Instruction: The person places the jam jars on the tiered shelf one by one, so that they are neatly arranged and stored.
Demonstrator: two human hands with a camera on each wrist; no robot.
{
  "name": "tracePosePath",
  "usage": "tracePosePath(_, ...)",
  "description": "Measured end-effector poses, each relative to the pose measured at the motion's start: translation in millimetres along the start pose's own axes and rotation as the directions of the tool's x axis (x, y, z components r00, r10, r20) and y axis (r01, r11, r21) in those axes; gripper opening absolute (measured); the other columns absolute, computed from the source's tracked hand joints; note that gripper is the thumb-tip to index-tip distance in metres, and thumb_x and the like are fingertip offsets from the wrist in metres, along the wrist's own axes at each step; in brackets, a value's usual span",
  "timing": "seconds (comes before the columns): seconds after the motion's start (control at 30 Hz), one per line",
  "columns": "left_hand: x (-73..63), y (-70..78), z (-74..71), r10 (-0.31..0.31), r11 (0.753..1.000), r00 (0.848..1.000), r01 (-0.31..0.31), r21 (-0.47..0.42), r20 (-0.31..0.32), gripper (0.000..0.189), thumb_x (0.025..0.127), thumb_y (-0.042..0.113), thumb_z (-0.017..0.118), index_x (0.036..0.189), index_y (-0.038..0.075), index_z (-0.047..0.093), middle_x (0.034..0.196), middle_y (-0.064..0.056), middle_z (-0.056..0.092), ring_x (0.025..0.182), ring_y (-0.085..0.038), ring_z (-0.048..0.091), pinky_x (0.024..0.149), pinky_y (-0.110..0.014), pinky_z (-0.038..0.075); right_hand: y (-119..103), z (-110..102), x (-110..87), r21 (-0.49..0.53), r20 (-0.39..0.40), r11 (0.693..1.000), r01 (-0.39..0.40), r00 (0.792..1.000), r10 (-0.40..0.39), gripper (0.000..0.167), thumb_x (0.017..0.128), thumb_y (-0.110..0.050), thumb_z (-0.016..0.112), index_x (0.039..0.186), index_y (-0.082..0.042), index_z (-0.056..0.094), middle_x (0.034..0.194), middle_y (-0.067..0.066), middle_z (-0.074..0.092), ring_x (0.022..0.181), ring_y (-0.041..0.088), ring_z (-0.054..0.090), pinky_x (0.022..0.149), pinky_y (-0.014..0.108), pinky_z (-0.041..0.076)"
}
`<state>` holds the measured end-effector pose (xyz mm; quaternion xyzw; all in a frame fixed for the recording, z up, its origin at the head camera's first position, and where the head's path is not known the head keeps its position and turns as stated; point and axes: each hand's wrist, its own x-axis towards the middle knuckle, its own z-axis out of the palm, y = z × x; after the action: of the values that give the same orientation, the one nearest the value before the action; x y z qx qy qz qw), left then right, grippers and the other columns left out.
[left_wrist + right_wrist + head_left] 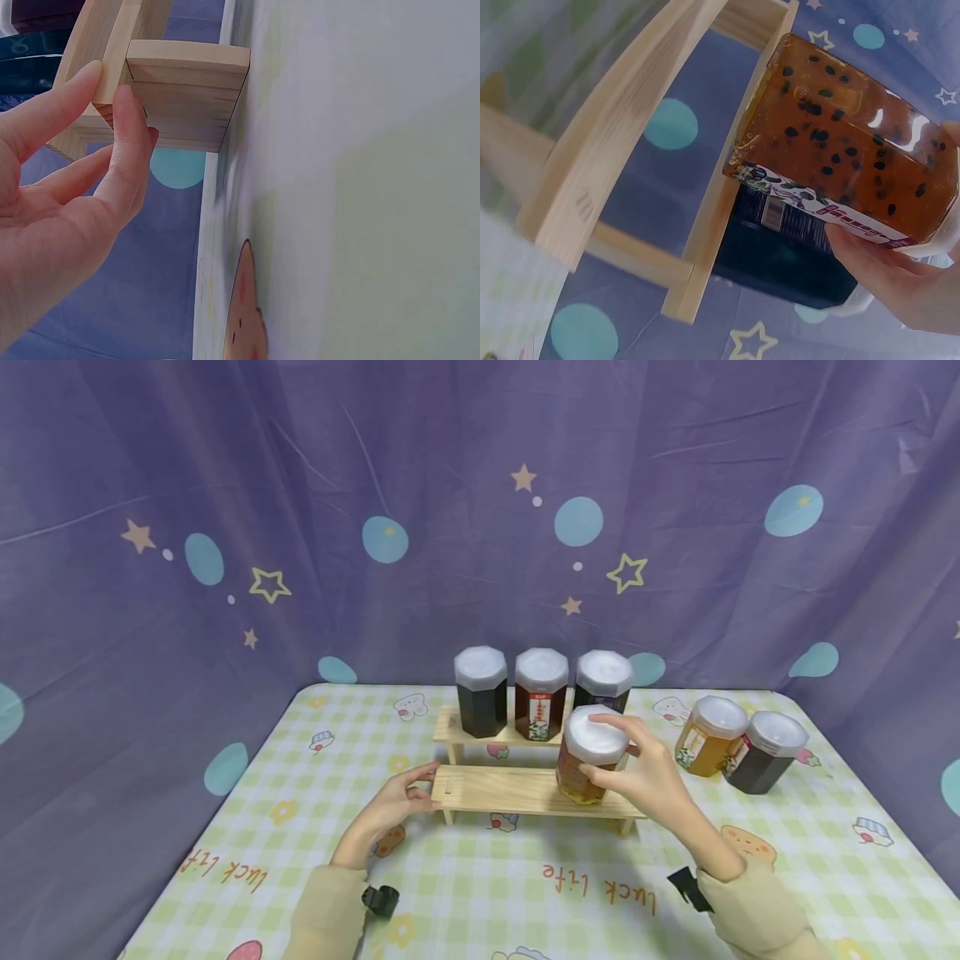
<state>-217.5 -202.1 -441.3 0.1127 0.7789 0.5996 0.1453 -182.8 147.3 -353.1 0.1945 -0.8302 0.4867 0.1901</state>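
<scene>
My right hand [651, 781] holds a jar of amber jam [573, 775] with a white lid, thumb and fingers curled round its upper part. The jar overlaps the right part of the lower board in the head view. Dark seeds show through the jam jar [847, 142] in the right wrist view, along with a printed label on one side. My left hand [397, 797] is at the left end of a two-step wooden shelf [487, 787]. In the left wrist view, its thumb and fingers pinch the corner of the wooden shelf [191, 60].
On the upper step stand a dark jar [482, 706], a dark red jar [528, 702] and another dark jar [603, 693]. A yellow jar [701, 752] and a black jar [753, 768] stand to the right on the checked tablecloth [450, 893]. Behind hangs a purple curtain [465, 460].
</scene>
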Motion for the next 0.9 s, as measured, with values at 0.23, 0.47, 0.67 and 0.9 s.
tracePosePath(0.23, -0.5, 0.5, 0.8, -0.004, 1.000, 1.000, 0.004, -0.001, -0.005, 0.069, 0.078, 0.002, 0.064, 0.137, -0.003, 0.028, 0.124, -0.023, 0.038, 0.082, -0.017, 0.058, 0.074, -0.043, 0.047, -5, 17, 5.4, 0.006, 0.010, 0.999, 0.051, 0.999, -0.051, 0.057, 0.062, -0.006, 0.079, 0.114, -0.010, 0.056, 0.113, 0.008, 0.053, 0.093, 0.016, 0.048, 0.067, 0.024, 0.046)
tracePosePath(0.47, -0.5, 0.7, 0.9, -0.001, 1.000, 1.000, 0.001, -0.005, -0.005, 0.068, 0.078, 0.002, 0.063, 0.137, -0.003, 0.028, 0.124, -0.023, 0.037, 0.081, -0.017, 0.058, 0.075, -0.043, 0.047, -9, 31, 8.7, 0.055, 0.042, 0.998, 0.044, 0.998, -0.046, 0.054, 0.064, -0.009, 0.078, 0.113, -0.013, 0.057, 0.112, 0.005, 0.053, 0.096, 0.016, 0.049, 0.074, 0.027, 0.047)
tracePosePath(0.67, -0.5, 1.2, 0.6, 0.000, 1.000, 1.000, 0.000, -0.001, -0.003, 0.068, 0.079, 0.001, 0.063, 0.137, -0.003, 0.027, 0.124, -0.023, 0.037, 0.081, -0.017, 0.058, 0.075, -0.043, 0.047, -13, 44, 11.4, 0.129, 0.069, 0.991, 0.032, 0.997, -0.041, 0.054, 0.064, -0.006, 0.078, 0.113, -0.012, 0.057, 0.111, 0.006, 0.052, 0.099, 0.018, 0.050, 0.079, 0.033, 0.048)
tracePosePath(0.9, -0.1, 0.4, 0.5, -0.004, 1.000, 1.000, 0.004, 0.003, -0.012, 0.068, 0.079, 0.000, 0.062, 0.136, -0.004, 0.028, 0.123, -0.024, 0.037, 0.080, -0.015, 0.058, 0.074, -0.041, 0.048, -17, 56, 14.5, 0.136, 0.085, 0.990, 0.022, 0.996, -0.034, 0.054, 0.063, -0.006, 0.078, 0.113, -0.014, 0.056, 0.110, 0.005, 0.053, 0.098, 0.020, 0.051, 0.079, 0.036, 0.047)
